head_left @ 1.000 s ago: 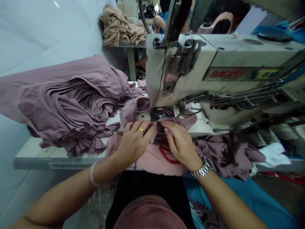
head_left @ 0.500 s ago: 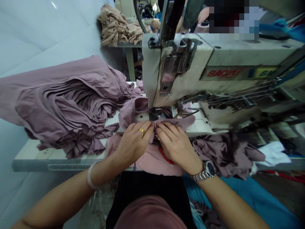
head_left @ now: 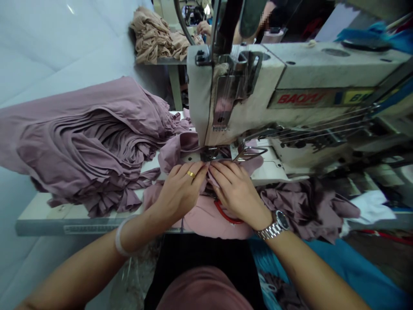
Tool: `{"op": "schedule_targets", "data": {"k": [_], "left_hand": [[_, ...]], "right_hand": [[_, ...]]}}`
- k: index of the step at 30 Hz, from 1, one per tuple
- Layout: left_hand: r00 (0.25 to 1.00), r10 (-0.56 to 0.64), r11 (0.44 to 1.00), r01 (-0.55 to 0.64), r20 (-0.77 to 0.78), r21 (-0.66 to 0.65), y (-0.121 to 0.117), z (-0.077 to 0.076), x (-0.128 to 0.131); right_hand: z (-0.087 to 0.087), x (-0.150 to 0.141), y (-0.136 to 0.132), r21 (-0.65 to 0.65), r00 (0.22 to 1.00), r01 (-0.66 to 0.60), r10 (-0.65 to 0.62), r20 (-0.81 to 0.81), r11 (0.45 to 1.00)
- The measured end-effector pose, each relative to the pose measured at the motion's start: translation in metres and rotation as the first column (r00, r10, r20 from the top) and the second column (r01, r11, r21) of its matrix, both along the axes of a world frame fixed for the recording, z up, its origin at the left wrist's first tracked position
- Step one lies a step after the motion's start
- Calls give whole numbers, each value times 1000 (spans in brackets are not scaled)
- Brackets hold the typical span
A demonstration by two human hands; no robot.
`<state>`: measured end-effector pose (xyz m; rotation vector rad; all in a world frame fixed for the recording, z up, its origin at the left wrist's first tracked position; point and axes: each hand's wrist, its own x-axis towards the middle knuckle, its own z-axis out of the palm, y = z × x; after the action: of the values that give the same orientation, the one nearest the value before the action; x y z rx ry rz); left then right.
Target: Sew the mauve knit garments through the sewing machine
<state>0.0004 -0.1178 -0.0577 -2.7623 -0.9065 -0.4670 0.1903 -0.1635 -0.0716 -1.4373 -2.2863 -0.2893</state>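
Note:
A mauve fabric piece (head_left: 174, 151) lies under the presser foot (head_left: 211, 153) of a cream sewing machine (head_left: 258, 99). My left hand (head_left: 180, 189), with a gold ring, presses the cloth just left of the foot, fingers curled down onto it. Beside it on the right, my right hand (head_left: 237, 191) pushes the same cloth toward the needle, its fingers together. Both hands' fingertips nearly touch in front of the foot. A red-handled tool (head_left: 226, 214) lies on the cloth, partly under my right hand.
A thick stack of mauve fabric pieces (head_left: 84, 137) fills the left of the table (head_left: 41, 211). More mauve cloth (head_left: 306, 206) hangs at the right. A beige fabric heap (head_left: 155, 36) sits on a farther table, where another person's hand (head_left: 204, 28) shows.
Both hands have slid forward with the cloth, closer to the presser foot. The fingers of the right hand have moved up next to the left.

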Motion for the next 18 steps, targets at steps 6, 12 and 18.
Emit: {"op": "schedule_targets", "data": {"k": [6, 12, 18], "left_hand": [[1000, -9, 1000, 9, 14, 23, 3, -2, 0], [998, -54, 999, 54, 39, 6, 7, -3, -1], [975, -163, 986, 157, 155, 48, 13, -7, -8]], "right_hand": [[2, -7, 1, -3, 998, 65, -65, 28, 998], [-2, -9, 3, 43, 995, 94, -96, 38, 995], [-6, 0, 4, 88, 987, -51, 63, -149, 995]]}}
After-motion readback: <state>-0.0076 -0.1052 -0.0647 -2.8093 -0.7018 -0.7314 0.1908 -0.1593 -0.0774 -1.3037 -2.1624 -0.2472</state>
